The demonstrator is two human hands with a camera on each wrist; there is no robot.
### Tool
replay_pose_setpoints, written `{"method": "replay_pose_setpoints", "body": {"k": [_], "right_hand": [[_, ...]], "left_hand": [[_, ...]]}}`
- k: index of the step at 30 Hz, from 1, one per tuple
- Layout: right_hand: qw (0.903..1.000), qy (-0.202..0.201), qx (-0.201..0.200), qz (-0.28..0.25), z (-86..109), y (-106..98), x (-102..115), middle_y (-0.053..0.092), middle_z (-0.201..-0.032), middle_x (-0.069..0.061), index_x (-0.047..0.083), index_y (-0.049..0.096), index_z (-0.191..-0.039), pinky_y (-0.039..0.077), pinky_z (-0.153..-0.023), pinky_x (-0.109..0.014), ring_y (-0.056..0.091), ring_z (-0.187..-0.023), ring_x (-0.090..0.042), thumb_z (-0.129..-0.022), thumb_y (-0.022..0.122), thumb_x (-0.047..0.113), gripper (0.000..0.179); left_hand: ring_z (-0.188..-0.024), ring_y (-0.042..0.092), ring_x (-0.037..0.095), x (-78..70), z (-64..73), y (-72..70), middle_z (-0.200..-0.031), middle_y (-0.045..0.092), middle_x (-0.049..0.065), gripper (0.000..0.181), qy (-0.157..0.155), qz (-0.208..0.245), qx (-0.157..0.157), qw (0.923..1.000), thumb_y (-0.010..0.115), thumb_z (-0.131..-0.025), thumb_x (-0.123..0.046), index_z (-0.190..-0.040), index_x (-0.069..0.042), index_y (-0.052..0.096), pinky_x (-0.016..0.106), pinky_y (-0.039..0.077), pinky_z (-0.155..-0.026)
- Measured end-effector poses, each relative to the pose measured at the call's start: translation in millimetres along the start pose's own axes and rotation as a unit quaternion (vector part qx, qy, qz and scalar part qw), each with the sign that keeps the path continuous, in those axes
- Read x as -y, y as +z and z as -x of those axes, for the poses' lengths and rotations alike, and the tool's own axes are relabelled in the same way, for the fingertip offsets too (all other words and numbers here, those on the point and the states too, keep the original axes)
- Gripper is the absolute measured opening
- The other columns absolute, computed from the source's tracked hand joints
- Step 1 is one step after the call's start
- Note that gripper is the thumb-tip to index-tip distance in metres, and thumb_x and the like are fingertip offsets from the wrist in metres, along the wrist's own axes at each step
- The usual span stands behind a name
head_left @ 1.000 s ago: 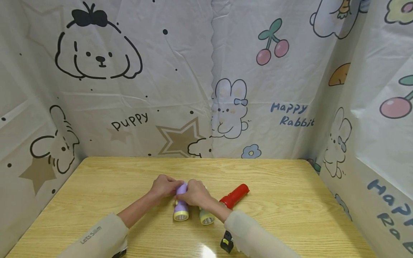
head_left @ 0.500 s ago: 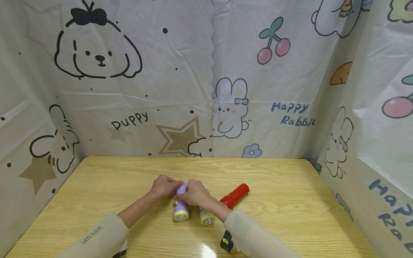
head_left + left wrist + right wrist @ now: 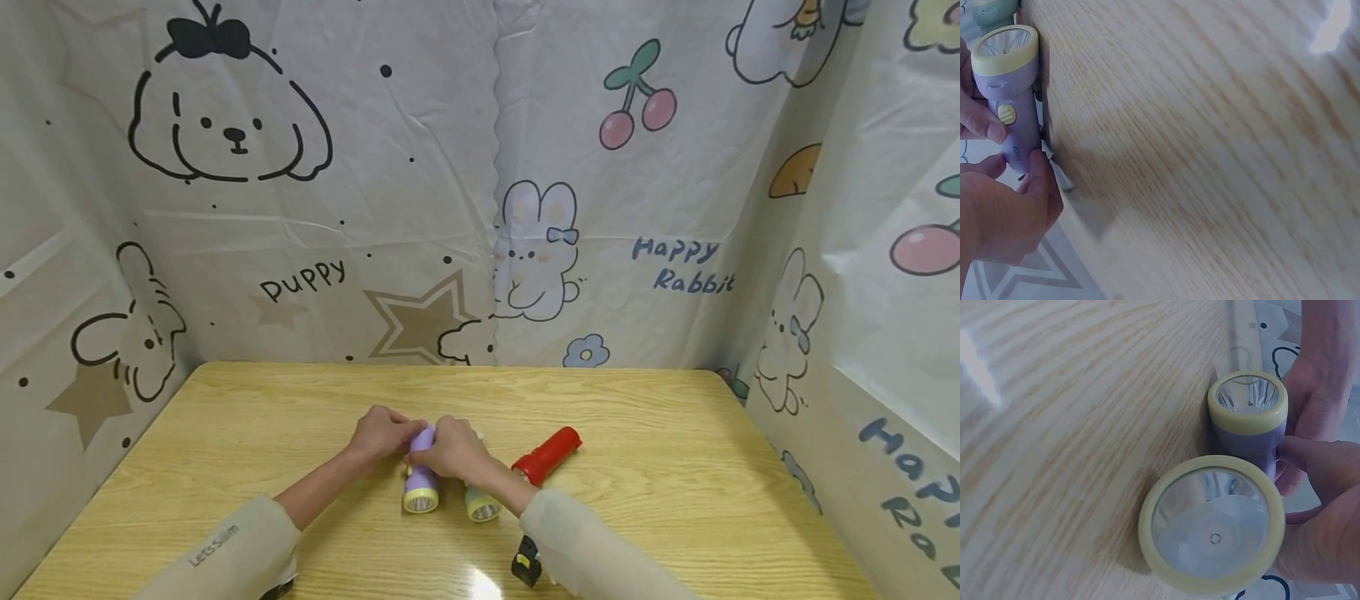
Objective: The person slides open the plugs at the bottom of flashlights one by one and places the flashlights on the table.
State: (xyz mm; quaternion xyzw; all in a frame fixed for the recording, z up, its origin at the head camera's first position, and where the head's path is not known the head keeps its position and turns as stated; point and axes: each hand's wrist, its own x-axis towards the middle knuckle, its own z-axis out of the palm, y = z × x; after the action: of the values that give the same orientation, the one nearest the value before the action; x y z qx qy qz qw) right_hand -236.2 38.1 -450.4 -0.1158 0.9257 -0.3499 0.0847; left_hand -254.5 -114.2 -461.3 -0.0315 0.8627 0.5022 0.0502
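A purple flashlight (image 3: pixel 422 479) with a pale yellow rim lies on the table, its lens toward me. My left hand (image 3: pixel 381 435) pinches its tail end between thumb and fingers. From the right, my right hand (image 3: pixel 456 450) grips its body, and in the left wrist view the right thumb (image 3: pixel 988 125) sits just beside the yellow switch (image 3: pixel 1007 114). Close to the right hand, a light green flashlight (image 3: pixel 482 503) with a yellow rim lies partly hidden under that wrist. Its lens (image 3: pixel 1210 531) looms large in the right wrist view.
A red flashlight (image 3: pixel 549 456) lies slanted to the right of the right forearm. Nearer to me, a black object (image 3: pixel 527 562) with a yellow patch is partly covered by the right sleeve. Printed cloth (image 3: pixel 420 208) hangs behind the wooden table (image 3: pixel 660 433) and along its sides.
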Motion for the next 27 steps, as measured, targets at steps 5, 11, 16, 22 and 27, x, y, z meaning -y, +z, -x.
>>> {"method": "replay_pose_setpoints", "body": {"k": [5, 11, 16, 22, 27], "right_hand": [[1.0000, 0.004, 0.001, 0.000, -0.5, 1.4, -0.1, 0.057, -0.058, -0.001, 0.008, 0.061, -0.069, 0.035, -0.040, -0.022, 0.049, -0.048, -0.010, -0.080, 0.083, 0.032, 0.035], [0.9999, -0.008, -0.007, 0.007, -0.5, 1.5, -0.3, 0.054, -0.055, 0.001, 0.009, 0.060, -0.065, 0.033, -0.040, -0.022, 0.046, -0.047, -0.009, -0.079, 0.084, 0.033, 0.036], [0.9998, -0.016, -0.008, 0.010, -0.2, 1.8, -0.3, 0.055, -0.055, 0.002, 0.009, 0.061, -0.065, 0.034, -0.040, -0.022, 0.047, -0.048, -0.009, -0.079, 0.084, 0.033, 0.036], [0.9996, -0.023, -0.015, 0.012, -1.1, 2.4, 0.5, 0.056, -0.057, 0.000, 0.009, 0.061, -0.067, 0.036, -0.041, -0.022, 0.049, -0.048, -0.009, -0.078, 0.085, 0.032, 0.036], [0.9994, -0.021, -0.019, 0.018, -1.2, 2.5, 1.8, 0.056, -0.057, 0.000, 0.009, 0.060, -0.067, 0.037, -0.041, -0.022, 0.049, -0.048, -0.009, -0.077, 0.086, 0.034, 0.037]], "left_hand": [[-0.062, 0.056, 0.012, 0.4, 0.3, -0.1, -0.066, 0.067, 0.003, 0.024, 0.005, 0.002, 0.000, 1.0000, 0.074, -0.088, -0.021, -0.082, 0.002, 0.077, 0.021, 0.042, -0.054], [-0.060, 0.051, 0.013, -1.2, 1.6, 0.6, -0.061, 0.064, 0.002, 0.025, 0.016, -0.017, -0.001, 0.9997, 0.075, -0.085, -0.023, -0.075, 0.000, 0.076, 0.024, 0.037, -0.053], [-0.063, 0.053, 0.014, -2.9, 2.8, 0.2, -0.065, 0.066, 0.002, 0.022, 0.020, -0.021, -0.002, 0.9996, 0.076, -0.084, -0.021, -0.077, 0.000, 0.077, 0.025, 0.040, -0.054], [-0.064, 0.051, 0.014, -5.0, 1.4, -2.2, -0.067, 0.066, 0.001, 0.023, 0.019, -0.041, 0.001, 0.9990, 0.077, -0.084, -0.022, -0.075, -0.001, 0.077, 0.024, 0.038, -0.054], [-0.071, 0.054, 0.016, -4.7, 0.5, -3.8, -0.081, 0.071, 0.004, 0.024, 0.009, -0.052, 0.008, 0.9986, 0.077, -0.086, -0.023, -0.080, 0.000, 0.078, 0.024, 0.042, -0.058]]}}
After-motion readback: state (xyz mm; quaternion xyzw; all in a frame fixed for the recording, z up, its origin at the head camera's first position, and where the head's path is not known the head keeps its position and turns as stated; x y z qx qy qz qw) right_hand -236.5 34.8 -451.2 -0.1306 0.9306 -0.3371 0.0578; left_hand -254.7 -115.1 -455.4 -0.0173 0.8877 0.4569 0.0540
